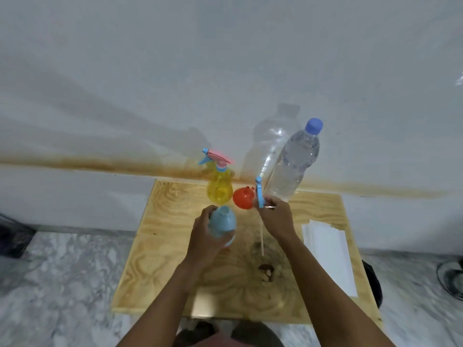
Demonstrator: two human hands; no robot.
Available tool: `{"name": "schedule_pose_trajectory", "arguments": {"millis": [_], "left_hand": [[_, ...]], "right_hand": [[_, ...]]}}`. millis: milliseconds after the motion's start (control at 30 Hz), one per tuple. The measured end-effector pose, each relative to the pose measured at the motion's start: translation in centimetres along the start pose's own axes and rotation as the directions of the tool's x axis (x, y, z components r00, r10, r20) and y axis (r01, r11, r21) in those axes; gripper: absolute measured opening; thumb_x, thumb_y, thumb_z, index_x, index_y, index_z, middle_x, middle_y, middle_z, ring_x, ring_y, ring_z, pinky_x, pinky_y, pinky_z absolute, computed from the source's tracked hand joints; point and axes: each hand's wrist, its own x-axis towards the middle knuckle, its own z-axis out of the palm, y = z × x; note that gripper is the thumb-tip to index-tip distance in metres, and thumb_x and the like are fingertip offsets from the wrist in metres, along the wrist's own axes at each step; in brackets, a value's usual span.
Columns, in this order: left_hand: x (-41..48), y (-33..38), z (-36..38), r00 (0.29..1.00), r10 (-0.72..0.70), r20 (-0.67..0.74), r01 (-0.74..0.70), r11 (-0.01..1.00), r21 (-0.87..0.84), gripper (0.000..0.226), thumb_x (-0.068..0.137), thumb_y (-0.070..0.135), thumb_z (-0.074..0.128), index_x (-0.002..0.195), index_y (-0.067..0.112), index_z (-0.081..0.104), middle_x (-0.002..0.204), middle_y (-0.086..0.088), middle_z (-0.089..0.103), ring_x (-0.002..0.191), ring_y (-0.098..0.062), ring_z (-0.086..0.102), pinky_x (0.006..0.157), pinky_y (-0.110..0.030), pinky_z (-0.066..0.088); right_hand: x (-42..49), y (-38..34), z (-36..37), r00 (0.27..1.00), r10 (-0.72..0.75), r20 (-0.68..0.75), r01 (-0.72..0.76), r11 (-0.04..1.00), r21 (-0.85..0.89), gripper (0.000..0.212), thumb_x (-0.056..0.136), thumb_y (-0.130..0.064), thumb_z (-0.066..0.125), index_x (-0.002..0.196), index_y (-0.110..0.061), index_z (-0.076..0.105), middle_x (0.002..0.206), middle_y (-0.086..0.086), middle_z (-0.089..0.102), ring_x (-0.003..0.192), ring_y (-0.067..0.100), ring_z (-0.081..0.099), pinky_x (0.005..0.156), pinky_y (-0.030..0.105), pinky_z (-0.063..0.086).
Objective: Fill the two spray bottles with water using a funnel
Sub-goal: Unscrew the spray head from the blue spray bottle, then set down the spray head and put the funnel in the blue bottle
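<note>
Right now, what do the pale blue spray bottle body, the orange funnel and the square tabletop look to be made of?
Pale blue spray bottle body, held in the left hand: opaque matte plastic, by its even colour.
Orange funnel: glossy plastic, probably; bright, smooth, with a slight sheen.
Square tabletop: light plywood, seemingly unfinished; swirling grain and dark stains show.

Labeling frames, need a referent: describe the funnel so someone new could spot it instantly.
Start at the wooden board on the floor by the wall. Near its far edge stand a yellow spray bottle and a tall water bottle; the funnel sits between them, just past the right hand. It is the only orange thing there, a small round cone, far shorter than either bottle.
</note>
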Motion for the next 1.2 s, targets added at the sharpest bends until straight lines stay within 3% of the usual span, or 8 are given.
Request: {"name": "schedule_pose_trajectory", "arguments": {"millis": [100, 267, 367, 467, 633, 833, 1067, 1200], "left_hand": [[-0.5, -0.7, 1.1, 0.998, -0.039, 0.042, 0.039, 0.999, 0.010, 0.076, 0.064, 0.025, 0.093, 0.126, 0.023, 0.050, 0.119, 0.006, 0.058, 0.104, -0.015, 0.057, 0.075, -0.020, 0.045], [-1.5, -1.3, 1.6, 0.983, -0.134, 0.123, 0.137, 0.990, -0.018, 0.073, 0.067, 0.022, 0.091, 0.126, 0.028, 0.048, 0.120, 0.009, 0.059, 0.097, -0.005, 0.059, 0.067, -0.006, 0.046], [-1.8, -1.8, 1.7, 0.979, -0.147, 0.140, 0.152, 0.988, -0.028, 0.074, 0.068, 0.022, 0.091, 0.127, 0.028, 0.047, 0.122, 0.008, 0.059, 0.103, -0.004, 0.059, 0.070, -0.007, 0.047], [-1.9, -2.0, 1.8, 0.982, -0.139, 0.131, 0.142, 0.990, -0.014, 0.075, 0.065, 0.026, 0.092, 0.125, 0.030, 0.047, 0.121, 0.011, 0.058, 0.107, 0.001, 0.058, 0.075, -0.009, 0.047], [-2.2, -1.8, 1.7, 0.986, -0.149, 0.075, 0.150, 0.989, -0.010, 0.067, 0.071, 0.029, 0.088, 0.124, 0.034, 0.047, 0.116, 0.020, 0.056, 0.104, 0.020, 0.051, 0.078, -0.002, 0.044], [-2.1, -2.3, 1.4, 0.984, -0.154, 0.085, 0.156, 0.988, -0.012, 0.063, 0.071, 0.033, 0.088, 0.124, 0.035, 0.053, 0.119, 0.016, 0.062, 0.108, 0.005, 0.058, 0.081, -0.010, 0.050], [-1.9, -2.1, 1.1, 0.980, -0.160, 0.116, 0.164, 0.986, -0.032, 0.062, 0.070, 0.029, 0.089, 0.120, 0.035, 0.054, 0.117, 0.015, 0.063, 0.107, -0.001, 0.059, 0.080, -0.009, 0.049], [-1.6, -2.0, 0.9, 0.980, -0.143, 0.136, 0.149, 0.988, -0.035, 0.057, 0.070, 0.028, 0.089, 0.111, 0.043, 0.052, 0.114, 0.015, 0.064, 0.105, -0.004, 0.060, 0.079, -0.013, 0.051]], "right_hand": [[0.1, 2.9, 0.8, 0.995, 0.095, 0.045, -0.091, 0.992, -0.084, 0.015, 0.086, -0.031, 0.070, 0.094, -0.019, 0.075, 0.085, -0.004, 0.073, 0.083, 0.016, 0.068, 0.072, 0.031, 0.050], [0.2, 5.4, 2.2, 0.972, 0.208, 0.106, -0.192, 0.971, -0.139, 0.023, 0.086, -0.036, 0.068, 0.101, -0.019, 0.072, 0.090, -0.003, 0.072, 0.083, 0.016, 0.067, 0.077, 0.036, 0.056], [0.1, 6.4, 3.0, 0.972, 0.227, 0.069, -0.215, 0.965, -0.149, 0.008, 0.083, -0.031, 0.070, 0.079, -0.026, 0.064, 0.077, -0.003, 0.068, 0.078, 0.021, 0.067, 0.074, 0.044, 0.058], [-0.1, 7.0, 3.8, 0.965, 0.261, 0.042, -0.251, 0.954, -0.165, 0.015, 0.081, -0.030, 0.071, 0.073, -0.027, 0.059, 0.072, -0.005, 0.063, 0.076, 0.020, 0.065, 0.071, 0.042, 0.055], [0.0, 8.4, 5.3, 0.962, 0.273, 0.030, -0.262, 0.946, -0.191, 0.034, 0.080, -0.042, 0.070, 0.100, -0.015, 0.067, 0.089, 0.002, 0.070, 0.082, 0.020, 0.067, 0.072, 0.039, 0.057], [0.0, 8.8, 5.6, 0.949, 0.315, -0.003, -0.314, 0.945, -0.095, 0.037, 0.078, -0.041, 0.076, 0.100, -0.018, 0.057, 0.093, -0.001, 0.065, 0.081, 0.014, 0.063, 0.057, 0.025, 0.041], [0.1, 9.4, 5.8, 0.945, 0.320, 0.060, -0.316, 0.946, -0.075, 0.033, 0.083, -0.036, 0.074, 0.105, -0.018, 0.057, 0.103, 0.000, 0.065, 0.088, 0.012, 0.060, 0.062, 0.022, 0.043], [0.2, 9.1, 5.0, 0.957, 0.291, 0.019, -0.282, 0.940, -0.192, 0.035, 0.083, -0.051, 0.066, 0.106, -0.026, 0.059, 0.100, -0.006, 0.065, 0.091, 0.015, 0.063, 0.078, 0.036, 0.054]]}}
